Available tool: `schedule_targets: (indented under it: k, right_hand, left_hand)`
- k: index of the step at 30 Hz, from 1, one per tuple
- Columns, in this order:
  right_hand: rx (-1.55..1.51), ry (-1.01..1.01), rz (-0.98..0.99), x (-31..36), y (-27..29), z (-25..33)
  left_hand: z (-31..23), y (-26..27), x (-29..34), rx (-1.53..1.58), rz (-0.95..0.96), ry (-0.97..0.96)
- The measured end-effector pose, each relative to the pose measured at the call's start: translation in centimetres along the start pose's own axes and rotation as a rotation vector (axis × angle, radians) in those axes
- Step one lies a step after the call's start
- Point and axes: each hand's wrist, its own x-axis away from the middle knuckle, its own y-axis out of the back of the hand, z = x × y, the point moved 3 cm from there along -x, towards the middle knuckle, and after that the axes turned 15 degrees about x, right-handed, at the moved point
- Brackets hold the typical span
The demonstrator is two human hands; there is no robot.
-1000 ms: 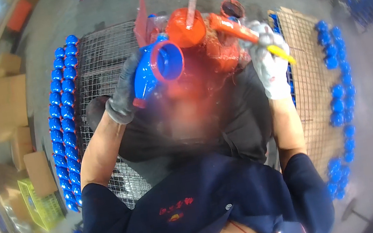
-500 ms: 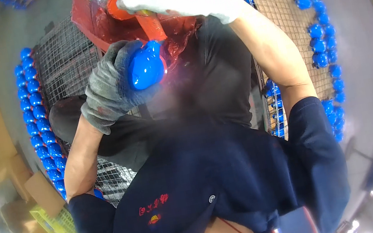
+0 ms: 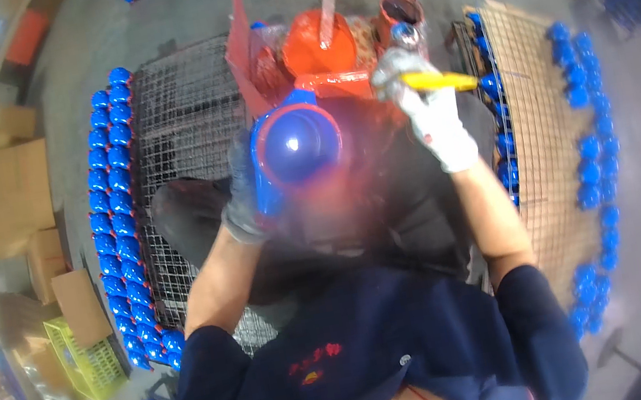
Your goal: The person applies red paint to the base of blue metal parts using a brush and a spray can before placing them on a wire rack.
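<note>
My left hand [image 3: 243,192], in a grey glove, grips the left side of a hollow blue casting [image 3: 266,177]. The casting's round mouth faces up, and a red-orange coat shows around its rim. In a white glove, my right hand [image 3: 426,108] is closed around the yellow handle of a paintbrush [image 3: 441,81]. The handle points right, and the wide head, covered in red-orange paint, reaches left to the casting's far edge. Whether the head touches the rim, I cannot tell. Just beyond stands an orange paint pot [image 3: 308,46] with a pale flat stick in it.
A red-stained can [image 3: 392,9] is right of the pot, and a red upright sheet [image 3: 242,53] left of it. Wire mesh racks [image 3: 184,130] flank my legs. Rows of blue castings [image 3: 105,201] line both sides. Cardboard boxes [image 3: 20,197] and a yellow-green crate [image 3: 92,360] lie left.
The blue casting has turned from its rounded outside to its open mouth. My right hand has moved from above it to its right, and the brush now lies sideways. The view has shifted too.
</note>
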Motion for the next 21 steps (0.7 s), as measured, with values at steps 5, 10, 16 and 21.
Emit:
schedule_targets:
  k: [5,10,16,21]
  right_hand:
    - [-0.451,-0.211,-0.250,1.4,-7.0,-7.3]
    - [0.010,-0.085,-0.363,-1.8,-5.7,-7.9]
    - [-0.094,-0.028,-0.366,-4.4,-0.3,-8.3]
    - [0.334,0.053,-0.274,-4.9,-0.2,-5.7]
  left_hand:
    - [2.2,-1.0,-3.9,0.484,0.308,0.153]
    - [-1.6,-0.1,-7.3,1.140,0.242,-0.001]
    - [-10.7,0.0,-2.0,0.695,0.210,-0.497]
    - [-17.0,3.1,10.4,0.264,0.144,-0.836]
